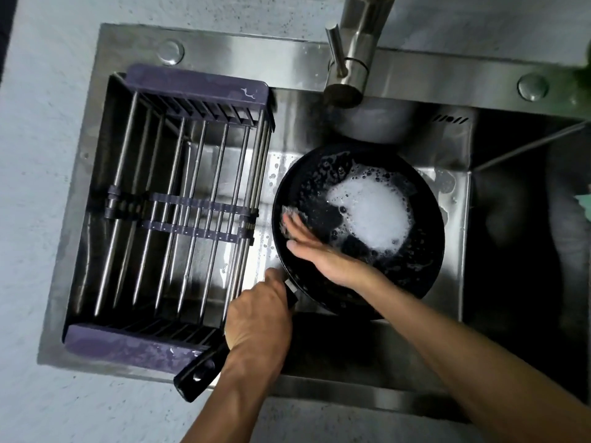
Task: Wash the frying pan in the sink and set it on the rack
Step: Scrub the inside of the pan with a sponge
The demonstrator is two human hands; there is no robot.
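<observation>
A black frying pan [419, 251] sits in the steel sink [224, 49], with white foam [371, 212] pooled inside it. My left hand [259, 314] grips the pan's black handle [198, 372], which points toward the near left. Inside the pan, my right hand [319, 254] lies flat with straight fingers, pressing a grey sponge [289, 215] against the left inner wall. The rack [179, 199], with steel bars and purple ends, spans the left half of the sink and holds nothing.
The steel faucet [351, 59] stands at the back, its spout above the pan's far edge, no water visibly running. A deeper dark part of the basin lies to the right. Pale speckled countertop [41, 219] surrounds the sink.
</observation>
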